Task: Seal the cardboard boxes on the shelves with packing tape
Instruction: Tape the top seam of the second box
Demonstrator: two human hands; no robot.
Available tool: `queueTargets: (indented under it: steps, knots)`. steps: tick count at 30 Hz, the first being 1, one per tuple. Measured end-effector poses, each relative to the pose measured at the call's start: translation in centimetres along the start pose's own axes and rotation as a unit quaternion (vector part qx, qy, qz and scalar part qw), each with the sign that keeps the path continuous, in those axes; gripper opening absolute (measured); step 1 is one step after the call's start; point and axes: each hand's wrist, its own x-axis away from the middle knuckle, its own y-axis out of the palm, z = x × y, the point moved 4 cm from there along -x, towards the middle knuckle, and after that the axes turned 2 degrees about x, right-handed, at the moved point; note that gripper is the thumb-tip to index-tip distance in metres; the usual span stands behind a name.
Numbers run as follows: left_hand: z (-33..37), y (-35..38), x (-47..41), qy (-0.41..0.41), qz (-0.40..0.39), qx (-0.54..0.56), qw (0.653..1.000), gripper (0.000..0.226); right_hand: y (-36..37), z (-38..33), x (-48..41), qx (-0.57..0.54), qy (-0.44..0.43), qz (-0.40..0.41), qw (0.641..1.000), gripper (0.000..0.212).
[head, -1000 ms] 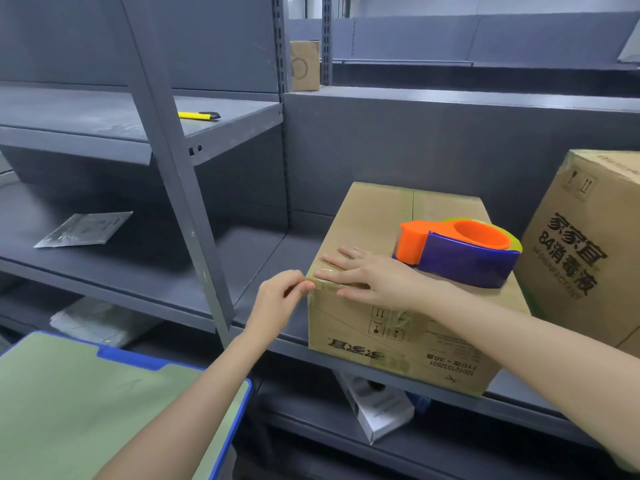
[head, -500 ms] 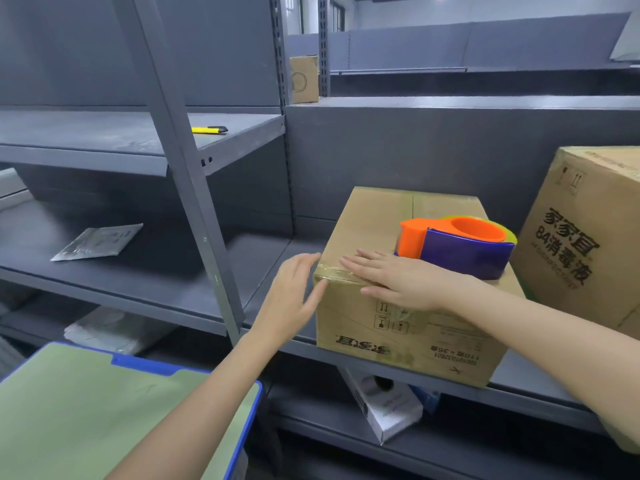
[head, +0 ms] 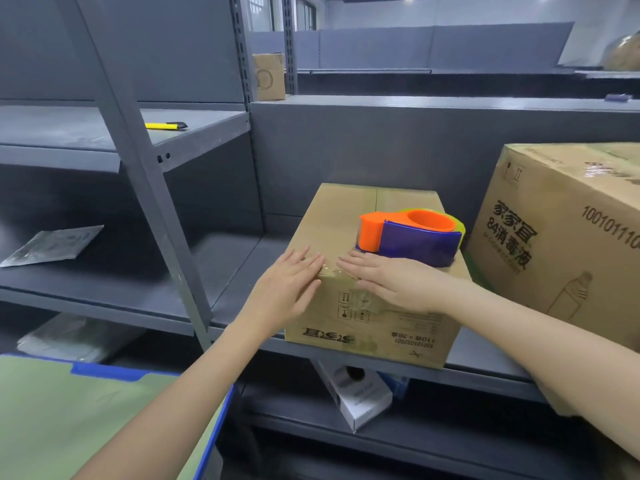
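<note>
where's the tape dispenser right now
In the head view the tape dispenser sits on top of the small cardboard box, right of centre, just behind the right hand and left of the bigger printed box.

The person is working bare-handed: the left hand and the right hand are showing uncovered skin, each with slim fingers. Both forearms are showing bare along their whole visible length, up to the frame edge. Nail detail is appearing too blurred to tell.
</note>
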Motion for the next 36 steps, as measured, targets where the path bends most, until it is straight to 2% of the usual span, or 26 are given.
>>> queueTargets:
  steps: [4,8,10,12,15,18,23,27,31,36]
  knots:
    - [4.3,1.4,-2.5,0.068,-0.018,0.039,0.997,0.038,0.0,2.5,3.7,-0.013,0.045,-0.019,0.999,0.05]
    - [5.2,2.1,-3.1,0.023,0.019,0.086,0.996,0.037,0.4,2.5,4.6,0.0,0.033,0.001,0.999,0.05]
    - [5.1,2.1,-3.0,0.034,0.033,0.069,0.996,0.037,0.4,2.3,4.5,0.002,0.033,0.014,0.999,0.051]
    - [5.2,2.1,-3.1,0.056,0.04,0.05,0.996,0.035,0.2,2.6,5.1,-0.043,0.044,0.021,0.998,0.051]
    - [6.0,2.3,-3.4,0.079,0.029,0.051,0.995,0.035,-0.8,4.3,7.9,-0.138,0.094,0.08,0.983,0.049]
    - [8.6,2.9,-4.6,0.125,0.01,0.065,0.99,0.032,-1.3,6.2,10.8,-0.117,0.124,0.104,0.98,0.051]
    - [13.0,4.1,-7.1,0.162,-0.012,0.092,0.982,0.032,-0.7,7.3,13.0,-0.105,0.128,0.081,0.983,0.059]
    - [13.7,4.7,-7.3,0.125,-0.017,0.133,0.983,0.032,0.0,7.4,13.1,-0.136,0.118,0.08,0.98,0.052]
    - [14.2,5.1,-7.6,0.122,-0.014,0.122,0.985,0.034,0.4,8.1,13.1,-0.155,0.111,0.083,0.978,0.05]
    - [14.7,6.0,-8.4,0.052,-0.027,0.14,0.988,0.039,0.7,8.7,13.0,-0.153,0.098,0.098,0.978,0.047]
